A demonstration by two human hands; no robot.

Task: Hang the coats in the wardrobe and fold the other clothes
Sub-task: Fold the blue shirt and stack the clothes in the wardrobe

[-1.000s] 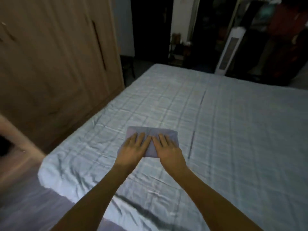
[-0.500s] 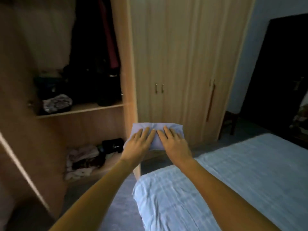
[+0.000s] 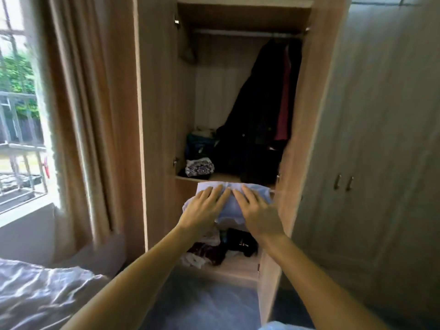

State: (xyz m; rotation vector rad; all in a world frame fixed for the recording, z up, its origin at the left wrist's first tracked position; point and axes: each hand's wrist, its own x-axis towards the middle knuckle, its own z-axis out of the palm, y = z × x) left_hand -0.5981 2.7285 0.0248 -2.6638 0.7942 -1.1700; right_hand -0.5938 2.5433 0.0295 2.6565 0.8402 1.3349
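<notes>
A folded pale blue garment (image 3: 230,206) is held in the air in front of the open wardrobe (image 3: 157,115), just below the edge of its middle shelf (image 3: 223,178). My left hand (image 3: 204,210) grips its left side and my right hand (image 3: 256,211) its right side, fingers flat on top. Dark coats (image 3: 257,120) and a red garment (image 3: 284,108) hang from the rail (image 3: 238,34) on the right of the compartment.
Folded clothes (image 3: 199,166) sit on the middle shelf at the left. A loose heap of clothes (image 3: 214,251) lies on the bottom shelf. Closed wardrobe doors (image 3: 371,163) stand to the right, a curtain (image 3: 90,115) and window to the left, the bed (image 3: 35,296) at lower left.
I lifted the folded garment off the bed with both hands and turned left with it to face the open wardrobe compartment; it is now close to the middle shelf.
</notes>
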